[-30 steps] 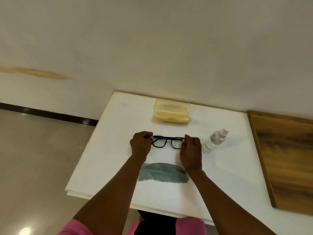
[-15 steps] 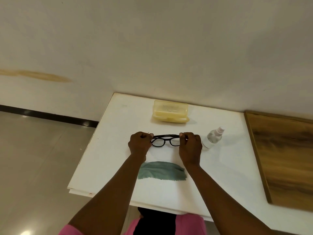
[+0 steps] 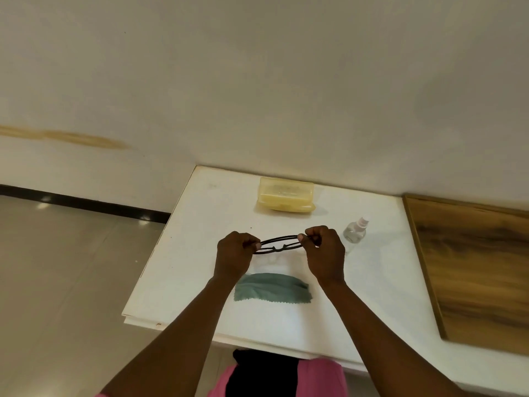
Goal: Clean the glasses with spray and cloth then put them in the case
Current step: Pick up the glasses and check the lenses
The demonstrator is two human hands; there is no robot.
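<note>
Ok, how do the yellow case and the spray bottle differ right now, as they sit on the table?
The yellow case is wide, boxy and cloudy yellow; the spray bottle is small, slim and clear with a white nozzle. The case sits at the far edge by the wall and looks closed; the bottle sits nearer, beside the right hand. Both rest on the white table, and neither hand touches them.

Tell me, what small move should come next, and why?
Probably the right hand should let go and reach for the spray bottle beside it. Both hands hold the black glasses above the table; the green cloth lies untouched and the yellow case is closed.
</note>
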